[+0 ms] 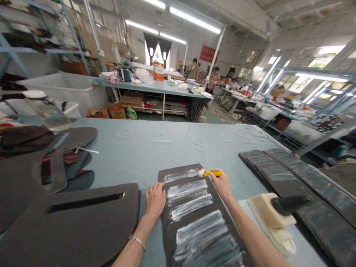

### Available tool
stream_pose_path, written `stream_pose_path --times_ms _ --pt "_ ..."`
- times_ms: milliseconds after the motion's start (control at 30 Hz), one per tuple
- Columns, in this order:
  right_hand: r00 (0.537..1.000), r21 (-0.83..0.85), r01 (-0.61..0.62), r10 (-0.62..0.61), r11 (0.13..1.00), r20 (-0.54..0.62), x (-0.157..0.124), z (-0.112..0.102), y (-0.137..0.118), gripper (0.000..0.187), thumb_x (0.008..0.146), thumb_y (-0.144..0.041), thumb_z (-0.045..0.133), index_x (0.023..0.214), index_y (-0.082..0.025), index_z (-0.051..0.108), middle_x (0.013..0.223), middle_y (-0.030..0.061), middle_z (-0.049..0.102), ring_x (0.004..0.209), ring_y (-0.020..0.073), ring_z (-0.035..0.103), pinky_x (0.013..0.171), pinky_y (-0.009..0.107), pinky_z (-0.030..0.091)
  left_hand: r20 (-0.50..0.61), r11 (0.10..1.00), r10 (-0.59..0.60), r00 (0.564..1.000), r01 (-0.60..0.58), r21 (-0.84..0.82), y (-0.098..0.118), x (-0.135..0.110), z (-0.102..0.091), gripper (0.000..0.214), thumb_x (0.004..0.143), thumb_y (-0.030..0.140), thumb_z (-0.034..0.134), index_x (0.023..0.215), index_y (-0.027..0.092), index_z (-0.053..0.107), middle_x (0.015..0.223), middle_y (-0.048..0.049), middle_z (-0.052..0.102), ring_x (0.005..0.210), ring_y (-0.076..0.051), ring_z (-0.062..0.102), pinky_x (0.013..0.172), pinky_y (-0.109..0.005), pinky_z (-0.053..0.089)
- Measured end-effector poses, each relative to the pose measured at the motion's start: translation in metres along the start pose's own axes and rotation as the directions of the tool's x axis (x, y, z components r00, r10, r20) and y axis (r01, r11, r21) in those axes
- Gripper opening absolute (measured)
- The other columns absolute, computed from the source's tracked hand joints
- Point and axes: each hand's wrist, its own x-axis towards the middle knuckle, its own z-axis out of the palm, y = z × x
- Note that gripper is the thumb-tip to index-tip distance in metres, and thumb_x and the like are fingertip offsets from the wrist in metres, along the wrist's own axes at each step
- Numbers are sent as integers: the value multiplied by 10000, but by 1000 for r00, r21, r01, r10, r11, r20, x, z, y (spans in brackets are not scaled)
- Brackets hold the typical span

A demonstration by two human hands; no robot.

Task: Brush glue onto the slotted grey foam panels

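The left hand (155,200) lies flat, fingers spread, on the edge of overlapping dark grey foam pieces (194,226) streaked with white paste, at the near middle of the pale blue desk (167,144). The right hand (222,184) grips a small yellow-handled brush (210,172), its bristles touching the farthest piece.

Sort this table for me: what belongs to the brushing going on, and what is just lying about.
In hand: right hand holding the yellow-handled brush; overlapped dark pieces streaked white; left hand flat on their edge.
Lying about: large slotted dark sheet; dark cut-outs at far left; rows of dark pieces at right; cream block with black handle, untouched.
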Motion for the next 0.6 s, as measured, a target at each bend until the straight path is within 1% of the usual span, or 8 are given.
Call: stream_pose_path --times_ms 133,233,300,367,467,500,533,600 --pt "991 103 -124 128 987 -34 -56 -67 33 384 738 -492 586 938 -165 607 508 -34 564 471 128 490 482 231 357 -14 992 -73 997 72 -99 -7 -4 7 266 864 253 392 1105 217 497 1129 -69 583 1078 -220 511 897 -393 382" --pt "972 161 -190 208 969 -106 -103 -126 62 385 753 -525 581 852 -153 597 496 -26 548 439 113 454 464 234 352 -101 987 -145 984 137 -78 -12 -13 10 284 861 308 397 1100 196 501 1114 -91 568 1073 -244 506 896 -416 389" --pt "945 213 -230 270 950 -185 -132 -163 78 381 751 -538 581 782 -158 578 505 -20 551 428 106 450 452 234 358 -156 977 -215 964 211 -40 -17 -19 12 319 848 348 413 1093 170 515 1077 -114 560 1042 -267 505 887 -440 393" --pt "887 264 -262 339 928 -313 -158 -197 94 384 733 -550 594 752 -169 554 515 -22 556 424 104 459 431 228 359 -179 969 -247 952 248 -21 -27 -21 15 363 825 365 437 1090 132 522 1028 -132 560 1009 -273 505 877 -436 402" --pt "727 293 -300 417 908 -545 -184 -237 121 412 682 -571 622 775 -178 540 513 -31 558 428 124 500 405 226 370 -153 975 -211 966 218 35 -45 -15 26 426 775 377 506 1099 100 513 996 -127 570 1030 -271 497 903 -414 400" --pt "674 283 -319 426 905 -604 -190 -248 129 425 666 -578 628 783 -179 540 513 -30 563 434 136 520 404 231 381 -133 968 -232 964 242 64 -50 -12 29 422 759 381 530 1088 117 517 994 -115 573 1034 -267 497 911 -414 397" --pt "636 266 -342 430 901 -641 -193 -256 138 439 654 -585 628 792 -177 543 513 -25 571 442 150 539 406 239 394 -118 956 -266 957 278 98 -55 -8 33 409 750 386 546 1076 140 519 1001 -101 575 1038 -262 496 915 -414 395" --pt "610 215 -392 428 894 -667 -196 -265 151 455 651 -596 611 807 -172 555 518 -11 589 449 169 565 417 256 418 -107 930 -317 942 331 159 -62 -2 37 397 749 406 560 1070 178 512 1039 -82 573 1070 -250 485 934 -415 383"
